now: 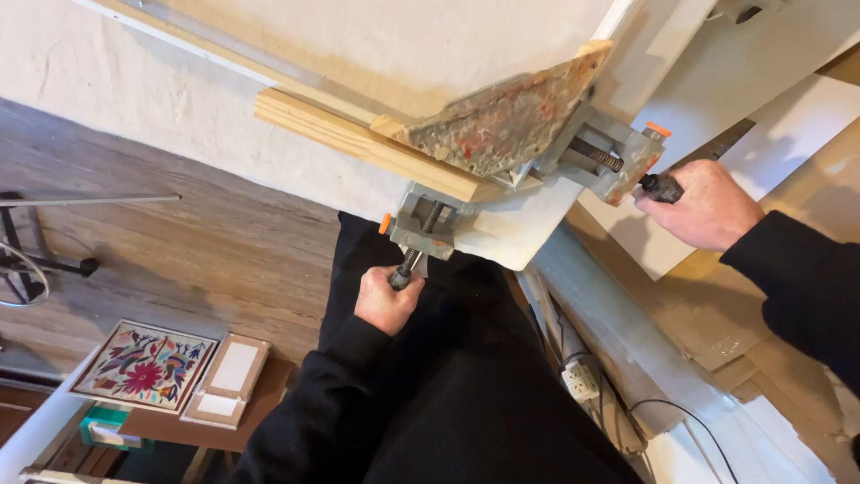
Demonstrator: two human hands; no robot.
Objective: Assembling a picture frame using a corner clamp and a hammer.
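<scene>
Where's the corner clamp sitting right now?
In the head view, the corner clamp sits at the corner of the white table, upper centre, gripping the wooden strip. The left hand and right hand each hold one screw handle.

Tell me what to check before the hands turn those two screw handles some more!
1. Left hand has its grip on the near screw handle: ok.
2. Right hand has its grip on the far screw handle: ok.
3. Corner clamp rests on the white table corner: ok.
4. Wooden strip sits in the clamp's near jaw: ok.
5. Second strip seated in the far jaw: cannot tell, the stained plate covers it.
6. Fingers away from the jaws: ok.
</scene>
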